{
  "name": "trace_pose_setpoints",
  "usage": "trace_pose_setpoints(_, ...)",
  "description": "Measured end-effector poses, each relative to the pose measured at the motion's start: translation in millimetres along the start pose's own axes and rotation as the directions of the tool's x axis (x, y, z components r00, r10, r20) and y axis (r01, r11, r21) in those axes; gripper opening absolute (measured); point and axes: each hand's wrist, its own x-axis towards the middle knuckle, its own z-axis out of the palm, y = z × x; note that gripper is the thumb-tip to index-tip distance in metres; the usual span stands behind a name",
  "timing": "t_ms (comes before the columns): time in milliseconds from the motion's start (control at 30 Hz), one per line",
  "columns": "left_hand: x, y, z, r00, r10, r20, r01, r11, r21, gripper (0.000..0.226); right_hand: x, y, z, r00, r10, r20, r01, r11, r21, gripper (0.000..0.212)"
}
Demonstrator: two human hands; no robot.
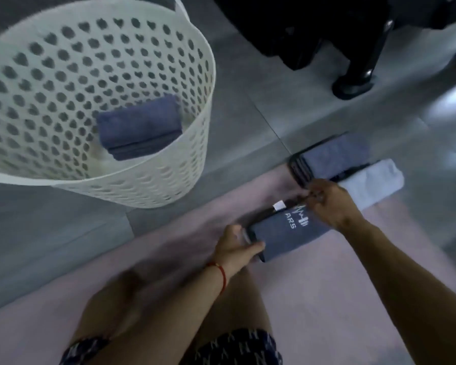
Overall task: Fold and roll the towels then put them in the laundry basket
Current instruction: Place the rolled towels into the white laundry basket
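- While the white laundry basket point(153, 180) stands on the grey tiles at my far left, one dark blue towel point(140, 126) already lies folded on its bottom; its rim is wide and unobstructed from above.
- Between the basket and my work lies open floor and pink mat point(340, 299), so I judge a lift leftward has clear room.
- My left hand point(237, 248) grips the near end of the rolled navy towel point(287, 238), thumb curled over its edge.
- That roll lies on the mat just ahead of my knees, its white lettering facing up and a small white tag point(279, 206) at its far edge.
- My right hand point(329, 201) pinches the far end of the roll between curled fingers.
- If either grip slackens during the lift, I expect the roll to spring loose; the tag end looks likeliest to unwind.
- Further right, a grey-blue rolled towel point(334, 154) and a white rolled towel point(374, 183) lie side by side at the mat's edge, just behind my right hand, so a careless backward sweep could nudge them.
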Motion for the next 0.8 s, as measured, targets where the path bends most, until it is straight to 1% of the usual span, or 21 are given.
trace_pose_setpoints(67,17.6,-4.4,21.2,0.993,-0.117,-0.033,0.114,0.989,-0.091,0.059,11.6,40.8,3.9,0.998,0.043,0.049,-0.045,0.998,0.033,0.048)
trace_pose_setpoints(100,26.2,-7.7,28.4,0.984,-0.17,-0.051,0.16,0.974,-0.157,0.063,18.7,57.3,7.6,0.994,0.058,0.091,-0.064,0.995,0.071,0.053)
trace_pose_setpoints(167,43.0,-21.4,37.2,0.966,-0.249,-0.067,0.223,0.938,-0.264,0.074,32.4,85.7,17.7,0.979,0.06,0.197,-0.104,0.969,0.223,0.055)
trace_pose_setpoints(200,49.4,-26.0,39.7,0.96,-0.27,-0.075,0.243,0.935,-0.258,0.089,39.0,98.9,22.1,0.969,0.03,0.246,-0.107,0.946,0.306,0.057)
trace_pose_setpoints(233,53.8,-27.4,41.7,0.957,-0.28,-0.078,0.25,0.929,-0.272,0.096,45.0,109.8,25.0,0.962,-0.006,0.274,-0.102,0.92,0.378,0.057)
trace_pose_setpoints(267,58.1,-30.5,43.3,0.958,-0.27,-0.095,0.233,0.927,-0.293,0.091,49.8,117.5,27.3,0.955,-0.033,0.296,-0.103,0.896,0.432,0.056)
trace_pose_setpoints(300,62.3,-32.3,43.8,0.959,-0.261,-0.108,0.216,0.924,-0.314,0.08,54.2,121.4,29.3,0.945,-0.046,0.323,-0.12,0.871,0.476,0.055)
trace_pose_setpoints(333,65.2,-31.2,44.3,0.96,-0.258,-0.109,0.209,0.919,-0.334,0.076,56.3,121.7,31.0,0.934,-0.05,0.354,-0.152,0.841,0.519,0.053)
trace_pose_setpoints(400,71.8,-31.2,45.1,0.964,-0.24,-0.112,0.178,0.901,-0.395,0.081,57.8,125.8,38.1,0.921,-0.046,0.388,-0.21,0.778,0.592,0.052)
trace_pose_setpoints(500,82.6,-51.2,47.6,0.954,-0.277,-0.118,0.194,0.866,-0.46,0.091,58.8,133.7,46.1,0.894,-0.02,0.448,-0.302,0.71,0.636,0.057)
trace_pose_setpoints(567,81.7,-58.0,51.9,0.949,-0.304,-0.086,0.227,0.845,-0.484,0.101,59.4,139.6,47.3,0.88,-0.015,0.474,-0.338,0.681,0.649,0.06)
trace_pose_setpoints(633,76.5,-57.6,57.8,0.954,-0.297,-0.046,0.234,0.83,-0.507,0.11,59.5,141.5,47.5,0.877,-0.006,0.481,-0.355,0.667,0.655,0.062)
trace_pose_setpoints(733,73.7,-61.8,65.8,0.964,-0.258,-0.068,0.186,0.833,-0.521,0.095,58.6,138.9,49.4,0.88,0.027,0.474,-0.383,0.629,0.676,0.064)
trace_pose_setpoints(800,71.3,-59.1,66.8,0.961,-0.257,-0.099,0.164,0.824,-0.542,0.092,58.1,136.4,50.8,0.883,0.044,0.467,-0.397,0.601,0.694,0.062)
